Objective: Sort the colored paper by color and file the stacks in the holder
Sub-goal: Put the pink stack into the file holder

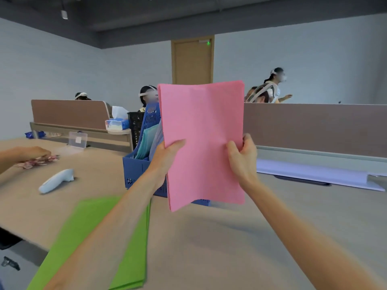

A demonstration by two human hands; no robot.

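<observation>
at the near left edge of the desk (230,248), a green paper stack (94,237) lies flat and squared up. above it both forearms reach forward and up. the left hand (167,155) grips the pink paper stack (203,126) on its left edge, thumb across the front, fingers hidden behind. the right hand (243,158) pinches the right edge the same way, thumb in front, fingers curled round the back. the pink stack is upright in the air, clear of the desk, bowing a little at the bottom, and it hangs right in front of the blue file holder (136,166) at mid-desk.

so by my read pink is sorted and this is the filing step. behind the pink, teal paper (146,143) stands in one slot and a paler lavender sheaf (158,138) in the next. which slots are free i cannot tell, the pink covers them. the next move calls for lifting the stack over the holder's top, lining its bottom edge with an open slot and lowering it straight, both sides held so the sheets don't splay. green looks to be what's left after that.

toward the left edge, a white handheld device (55,181) and another person's hand (31,152). along the far edge, pale lavender sheets (310,172) lie below the partition (314,126).
</observation>
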